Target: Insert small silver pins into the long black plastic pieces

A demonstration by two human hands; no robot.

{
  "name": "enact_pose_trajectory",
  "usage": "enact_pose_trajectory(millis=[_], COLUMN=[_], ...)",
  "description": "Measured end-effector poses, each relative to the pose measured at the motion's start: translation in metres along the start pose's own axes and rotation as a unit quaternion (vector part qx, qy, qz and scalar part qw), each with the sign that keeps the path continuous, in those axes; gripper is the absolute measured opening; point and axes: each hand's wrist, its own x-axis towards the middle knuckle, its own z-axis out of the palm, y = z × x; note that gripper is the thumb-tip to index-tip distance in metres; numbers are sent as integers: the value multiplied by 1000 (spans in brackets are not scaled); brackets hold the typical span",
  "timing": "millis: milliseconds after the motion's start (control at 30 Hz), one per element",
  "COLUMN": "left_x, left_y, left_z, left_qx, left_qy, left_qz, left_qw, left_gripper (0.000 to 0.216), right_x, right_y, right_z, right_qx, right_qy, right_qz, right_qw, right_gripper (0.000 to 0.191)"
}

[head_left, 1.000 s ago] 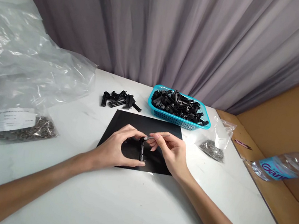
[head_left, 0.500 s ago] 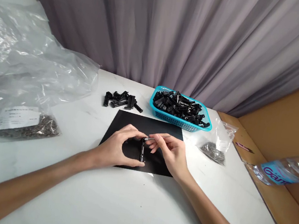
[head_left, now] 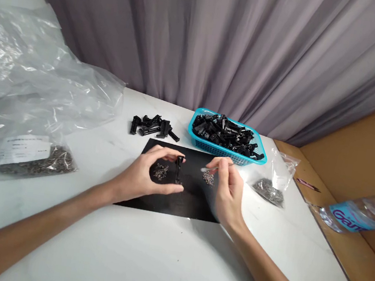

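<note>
Between the thumb and fingertips of my left hand [head_left: 144, 169], a narrow black plastic part [head_left: 178, 169] is held upright above the black mat [head_left: 181, 200]. My right hand [head_left: 228, 186], off to the right, is closed on a thin stick with a whitish tip [head_left: 207, 169], possibly a cotton swab; the tip points left, apart from the black part. On the mat lie two heaps of tiny metal pieces: a left heap [head_left: 160, 171] beside my left hand and a right heap [head_left: 208, 177] just under the stick's tip.
Behind the mat, a blue basket [head_left: 193, 139] is full of black parts, and a loose pile of black parts [head_left: 156, 126] lies to its left. Bags of small metal pieces sit at left [head_left: 54, 160] and right [head_left: 269, 190]. A plastic bottle [head_left: 356, 212] is at far right.
My right hand has drawn the stick away from the black part to the right, baring the right heap. My left hand has raised and turned the part slightly.
</note>
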Motion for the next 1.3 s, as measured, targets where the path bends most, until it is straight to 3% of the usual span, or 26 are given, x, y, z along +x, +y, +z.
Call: enact_pose_trajectory(millis=[67,200,333,433,533,633,733,867,1100,1300], left_x=[4,10,10,8,8,7,7,7,6,5], left_y=[-5,-20,-26,-24,-22,-21,-20,-18,-20,-25], left_z=[-9,-23,-27,-24,-21,-19,-18,-18,-17,-16], left_qx=[-5,75,91,83,83,84,98,127,139,154], left_qy=[39,112,93,86,81,76,87,117,105,102], left_qz=[-14,-1,-2,0,4,6,11,25,31,36], left_qw=[999,991,991,993,993,994,991,985,984,982], left_gripper=[60,65,65,64,64,64,63,63,61,64], right_x=[1,-1,-3,-3,-2,-1,1,-1,-6,-1], right_y=[4,21,32,32,29,26,26,25,20,22], right_z=[-2,7,22,30,32,30,28,26,25,24], right_qx=[-29,-121,-259,-333,-369,-368,-335,-321,-380,-340], right_qy=[-15,-164,-269,-297,-323,-326,-302,-263,-306,-247], right_qz=[-22,-68,-124,-150,-163,-158,-134,-110,-168,-126], right_qw=[999,977,920,882,856,856,883,903,857,899], right_gripper=[36,29,40,56,60,47,33,30,36,15])
